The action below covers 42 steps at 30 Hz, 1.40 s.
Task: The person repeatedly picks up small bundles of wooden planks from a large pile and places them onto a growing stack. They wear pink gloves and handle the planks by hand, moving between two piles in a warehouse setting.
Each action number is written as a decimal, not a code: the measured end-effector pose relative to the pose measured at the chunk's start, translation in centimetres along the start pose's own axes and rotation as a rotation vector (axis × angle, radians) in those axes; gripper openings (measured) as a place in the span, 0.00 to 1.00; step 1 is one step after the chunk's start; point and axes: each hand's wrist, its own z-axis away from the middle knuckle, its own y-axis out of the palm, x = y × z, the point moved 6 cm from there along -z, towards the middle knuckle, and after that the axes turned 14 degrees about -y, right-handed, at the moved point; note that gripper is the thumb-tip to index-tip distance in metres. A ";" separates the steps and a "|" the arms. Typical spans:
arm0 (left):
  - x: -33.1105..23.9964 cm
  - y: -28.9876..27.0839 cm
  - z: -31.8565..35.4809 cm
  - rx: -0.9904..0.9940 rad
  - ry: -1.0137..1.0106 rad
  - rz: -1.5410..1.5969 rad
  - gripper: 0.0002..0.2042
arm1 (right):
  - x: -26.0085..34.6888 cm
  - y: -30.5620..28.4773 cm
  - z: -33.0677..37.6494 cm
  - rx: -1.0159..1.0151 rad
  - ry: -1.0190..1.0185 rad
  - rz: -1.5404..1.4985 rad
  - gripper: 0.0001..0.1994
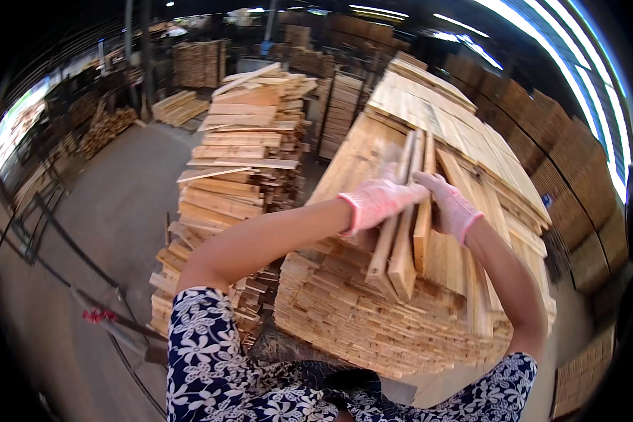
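Note:
Both my hands wear pinkish-white knitted gloves and are over a large stack of sawn wooden boards (359, 316). My left hand (381, 202), slightly blurred, is closed around narrow wooden boards (401, 264) tilted up on edge on top of the stack. Close beside it, my right hand (451, 204) grips another narrow wooden board (423, 235), also on edge, from its right side. The fingertips of both hands nearly meet near the boards' upper edges. Some of my left fingers are hidden behind the boards.
Left of the stack stands another tall pile of uneven boards (225, 151). Dark metal rails (56, 221) cross the left side above the concrete floor (119, 204). High board stacks (570, 155) line the right, and a smaller board pile (179, 107) lies farther back.

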 end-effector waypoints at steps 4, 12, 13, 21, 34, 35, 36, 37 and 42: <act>2.1 -0.1 -2.7 0.087 -0.090 0.093 0.51 | 1.0 -0.3 2.2 -0.033 0.011 0.046 0.28; -0.3 -1.5 -3.0 0.046 0.179 0.145 0.43 | 3.9 -11.0 8.5 -0.101 -0.128 -0.029 0.24; -0.7 -2.9 -1.4 0.094 0.156 0.182 0.43 | 4.2 -12.1 9.7 -0.132 -0.139 0.063 0.24; -4.7 -2.5 -0.9 -0.269 -0.062 -0.707 0.42 | 2.2 -26.6 17.3 -0.326 -0.015 0.483 0.40; -5.9 6.5 -5.4 -0.335 -0.216 -0.940 0.43 | -11.9 -38.9 8.5 -0.354 -0.349 1.183 0.18; -6.1 6.7 -6.1 -0.312 -0.222 -0.949 0.43 | -11.9 -39.1 8.4 -0.333 -0.372 1.170 0.18; -6.4 6.8 -6.8 -0.289 -0.227 -0.957 0.43 | -11.7 -39.2 8.3 -0.314 -0.394 1.157 0.17; -6.2 6.8 -7.3 -0.259 -0.245 -0.968 0.43 | -11.2 -38.4 8.3 -0.277 -0.338 1.177 0.18; -6.1 7.1 -8.7 -0.229 -0.181 -1.024 0.40 | -3.1 -31.8 5.5 -0.286 -0.302 1.444 0.23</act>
